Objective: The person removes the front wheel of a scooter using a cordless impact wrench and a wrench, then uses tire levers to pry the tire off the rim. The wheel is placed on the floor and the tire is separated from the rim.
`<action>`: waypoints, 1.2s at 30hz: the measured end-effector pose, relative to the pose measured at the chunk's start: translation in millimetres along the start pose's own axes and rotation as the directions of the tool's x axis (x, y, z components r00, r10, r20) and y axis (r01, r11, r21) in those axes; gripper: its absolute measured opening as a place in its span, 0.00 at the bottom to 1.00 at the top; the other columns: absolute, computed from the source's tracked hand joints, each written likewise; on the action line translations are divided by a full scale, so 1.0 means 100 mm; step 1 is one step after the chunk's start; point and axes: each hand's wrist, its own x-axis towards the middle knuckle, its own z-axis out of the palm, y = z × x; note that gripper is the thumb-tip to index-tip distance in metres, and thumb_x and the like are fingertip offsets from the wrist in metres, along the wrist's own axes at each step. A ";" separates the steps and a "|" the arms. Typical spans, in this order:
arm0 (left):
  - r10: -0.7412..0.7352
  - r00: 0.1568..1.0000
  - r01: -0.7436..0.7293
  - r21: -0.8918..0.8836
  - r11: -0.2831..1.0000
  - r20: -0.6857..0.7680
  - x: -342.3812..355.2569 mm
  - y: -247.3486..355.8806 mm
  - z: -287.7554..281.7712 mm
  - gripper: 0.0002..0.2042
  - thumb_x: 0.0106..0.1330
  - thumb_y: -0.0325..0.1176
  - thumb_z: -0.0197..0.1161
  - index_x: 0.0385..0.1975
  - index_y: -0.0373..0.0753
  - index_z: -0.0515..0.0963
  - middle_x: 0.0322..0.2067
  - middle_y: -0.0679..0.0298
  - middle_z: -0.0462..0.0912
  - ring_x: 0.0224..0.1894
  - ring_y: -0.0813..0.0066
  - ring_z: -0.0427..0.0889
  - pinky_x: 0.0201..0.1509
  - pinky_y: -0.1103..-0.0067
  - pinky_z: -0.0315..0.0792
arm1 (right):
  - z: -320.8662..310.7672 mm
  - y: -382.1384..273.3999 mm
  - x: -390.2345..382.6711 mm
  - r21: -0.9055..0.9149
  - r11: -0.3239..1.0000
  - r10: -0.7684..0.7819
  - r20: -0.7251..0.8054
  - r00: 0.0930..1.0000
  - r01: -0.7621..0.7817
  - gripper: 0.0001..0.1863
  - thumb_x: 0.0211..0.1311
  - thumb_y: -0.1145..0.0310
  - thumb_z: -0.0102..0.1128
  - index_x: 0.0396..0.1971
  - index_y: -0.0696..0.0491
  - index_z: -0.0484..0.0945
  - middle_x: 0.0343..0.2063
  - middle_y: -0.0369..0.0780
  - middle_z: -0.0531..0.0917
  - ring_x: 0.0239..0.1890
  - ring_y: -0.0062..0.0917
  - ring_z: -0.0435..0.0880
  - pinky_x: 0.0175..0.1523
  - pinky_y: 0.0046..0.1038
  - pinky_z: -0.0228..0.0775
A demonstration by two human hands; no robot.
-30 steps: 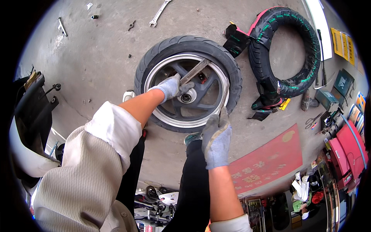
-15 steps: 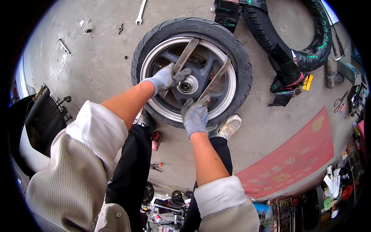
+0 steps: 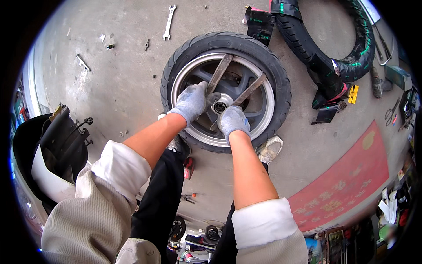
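The gloved left hand (image 3: pixel 193 102) is closed around a flat metal tyre lever (image 3: pixel 220 75), and the gloved right hand (image 3: pixel 235 121) grips a second lever (image 3: pixel 250 89), the far ends of both at the silver rim (image 3: pixel 270 101). The motorcycle wheel (image 3: pixel 220 105) lies flat on the concrete floor (image 3: pixel 123 92), with an open-ended wrench (image 3: pixel 169 23) near its upper left and a partly wrapped tyre (image 3: pixel 303 44) to the upper right.

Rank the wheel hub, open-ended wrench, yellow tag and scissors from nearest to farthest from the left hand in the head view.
From the left hand:
1. Wheel hub, just to its right.
2. Open-ended wrench, ahead and slightly left.
3. Yellow tag, well to the right.
4. Scissors, farther right.
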 end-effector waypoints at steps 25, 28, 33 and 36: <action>-0.016 0.912 -0.089 0.236 0.968 0.410 0.28 -0.77 -1.88 0.02 0.61 0.23 0.59 0.30 0.38 0.78 0.19 0.74 0.72 0.16 0.86 0.64 0.19 0.81 0.59 | 0.03 -0.17 0.00 0.095 0.982 0.161 0.048 0.986 -0.165 0.22 0.66 0.66 0.51 0.54 0.66 0.71 0.51 0.53 0.82 0.55 0.44 0.82 0.58 0.37 0.74; 0.019 0.935 0.102 -0.320 0.942 0.353 -0.07 -0.30 -1.47 0.06 0.66 0.33 0.65 0.34 0.38 0.80 0.23 0.72 0.76 0.21 0.88 0.70 0.22 0.85 0.63 | -0.08 -0.11 -0.12 -0.138 0.990 -0.033 -0.037 0.999 0.027 0.19 0.66 0.67 0.51 0.52 0.64 0.74 0.49 0.51 0.84 0.53 0.42 0.83 0.57 0.37 0.74; 0.023 0.943 0.139 -0.454 0.880 0.332 0.09 0.32 -0.26 0.18 0.59 0.46 0.73 0.41 0.39 0.83 0.30 0.65 0.85 0.32 0.77 0.81 0.40 0.78 0.75 | -0.02 -0.08 -0.14 -0.275 0.947 -0.180 -0.023 0.983 0.167 0.16 0.67 0.66 0.51 0.49 0.55 0.81 0.48 0.44 0.85 0.51 0.38 0.84 0.54 0.35 0.76; -0.038 0.973 0.110 -0.312 0.944 0.227 0.18 0.58 0.00 0.19 0.59 0.45 0.74 0.43 0.37 0.84 0.31 0.63 0.85 0.32 0.76 0.81 0.41 0.76 0.75 | 0.09 0.08 -0.07 -0.283 0.927 -0.280 -0.080 0.957 0.247 0.16 0.67 0.64 0.52 0.50 0.50 0.82 0.50 0.43 0.84 0.52 0.37 0.84 0.53 0.36 0.77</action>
